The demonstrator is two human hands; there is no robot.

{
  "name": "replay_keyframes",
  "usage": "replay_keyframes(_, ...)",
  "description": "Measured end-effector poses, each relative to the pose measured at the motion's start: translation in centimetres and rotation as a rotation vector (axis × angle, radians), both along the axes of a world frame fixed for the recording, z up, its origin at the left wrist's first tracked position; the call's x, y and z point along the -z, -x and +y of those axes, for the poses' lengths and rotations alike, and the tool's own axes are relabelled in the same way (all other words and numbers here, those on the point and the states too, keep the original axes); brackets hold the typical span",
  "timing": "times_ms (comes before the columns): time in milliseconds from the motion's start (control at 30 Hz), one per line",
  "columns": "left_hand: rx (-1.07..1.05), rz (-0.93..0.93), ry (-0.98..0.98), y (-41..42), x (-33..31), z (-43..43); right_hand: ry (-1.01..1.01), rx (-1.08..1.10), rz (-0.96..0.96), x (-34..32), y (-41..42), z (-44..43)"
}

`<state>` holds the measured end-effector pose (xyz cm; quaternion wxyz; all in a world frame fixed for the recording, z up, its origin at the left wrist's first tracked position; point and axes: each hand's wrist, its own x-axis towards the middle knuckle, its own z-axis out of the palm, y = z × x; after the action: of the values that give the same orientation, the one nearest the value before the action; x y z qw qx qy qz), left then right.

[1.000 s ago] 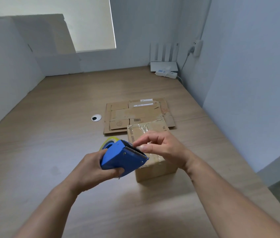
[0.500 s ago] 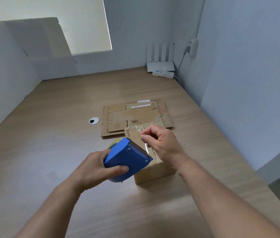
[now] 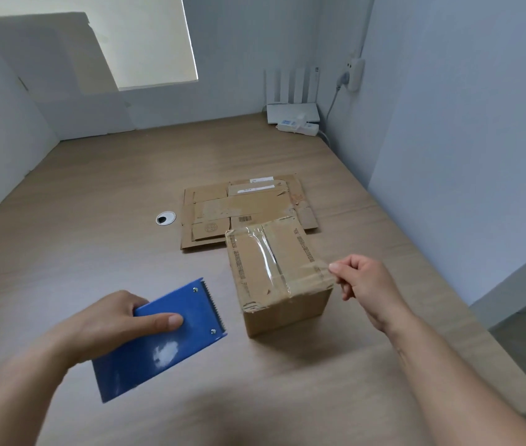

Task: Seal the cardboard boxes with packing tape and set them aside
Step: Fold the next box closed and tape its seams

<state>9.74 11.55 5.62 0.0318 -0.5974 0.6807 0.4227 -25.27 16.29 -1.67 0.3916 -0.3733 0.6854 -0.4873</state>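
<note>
Dispenser (image 3: 161, 336) moved left off box (image 3: 255, 268), left hand (image 3: 110, 323) gripping, right hand (image 3: 367, 284) pinching tape (image 3: 313, 277) end

Pale blue-grey walls (image 3: 464, 123) enclose a wooden desk (image 3: 110, 194) under a bright window (image 3: 145, 37).

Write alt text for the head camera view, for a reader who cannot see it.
A person's right hand pinches a strip of clear tape across a small cardboard box on a wooden table; the left hand holds a blue tape dispenser. Flattened cardboard lies behind the box.
</note>
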Motion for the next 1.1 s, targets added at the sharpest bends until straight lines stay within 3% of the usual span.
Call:
replay_keyframes(467,0.009,-0.136,-0.056,3.8,3.6,-2.6,-0.097,0.158,0.176,3.8,0.8,-0.4)
replay_keyframes(633,0.014,-0.191,-0.054,4.6,5.2,-3.2,-0.166,0.113,0.144,4.6,0.7,-0.7)
replay_keyframes(800,-0.010,-0.163,-0.087,5.6,6.3,-3.4,-0.299,0.124,-0.058,4.8,0.6,-1.0)
replay_keyframes(900,-0.017,-0.144,-0.091,5.6,6.6,-3.4,-0.552,0.184,0.260,5.3,1.6,-0.4)
replay_keyframes(1000,-0.048,-0.117,-0.094,5.9,6.9,-2.9,-0.273,0.300,0.432,5.0,0.9,0.4)
replay_keyframes(1100,-0.082,-0.060,-0.092,7.0,7.5,-1.9,-0.113,0.224,0.557,4.3,-1.4,-0.5)
